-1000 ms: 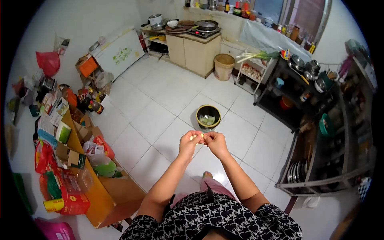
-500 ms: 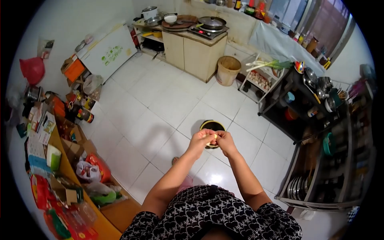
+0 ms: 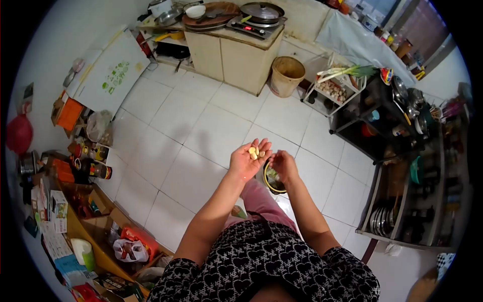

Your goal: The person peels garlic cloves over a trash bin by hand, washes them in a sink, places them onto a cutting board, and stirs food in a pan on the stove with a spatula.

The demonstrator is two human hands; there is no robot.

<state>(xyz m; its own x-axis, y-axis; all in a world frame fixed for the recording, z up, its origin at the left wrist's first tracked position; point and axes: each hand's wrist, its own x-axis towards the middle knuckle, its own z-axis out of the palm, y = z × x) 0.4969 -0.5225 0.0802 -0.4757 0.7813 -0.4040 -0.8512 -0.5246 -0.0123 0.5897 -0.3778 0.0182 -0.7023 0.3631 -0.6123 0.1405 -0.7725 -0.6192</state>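
My left hand (image 3: 242,162) is turned palm up in front of me, its fingers slightly curled. It holds several pale yellow peeled garlic cloves (image 3: 254,153) in the cupped palm. Close beside it on the right, my right hand (image 3: 285,167) has its fingers bent inward; whether anything is between them I cannot make out. Below the right hand stands a round bin with a yellow rim (image 3: 274,191) on the floor, partly hidden by that hand. Pale scraps (image 3: 272,176) lie inside it.
A counter with an induction cooker (image 3: 255,27) and a covered pan stands at the back. Beside it is a beige bucket (image 3: 287,75). A small white rack (image 3: 334,95) holds garlic bulbs and scallions. Dark shelves (image 3: 372,131) line the right; cardboard boxes (image 3: 95,201) crowd the left.
My hands were together over the bin, pinching a pale clove. Now they are apart: the left has moved left and up and shows its palm with cloves. The view has shifted too.
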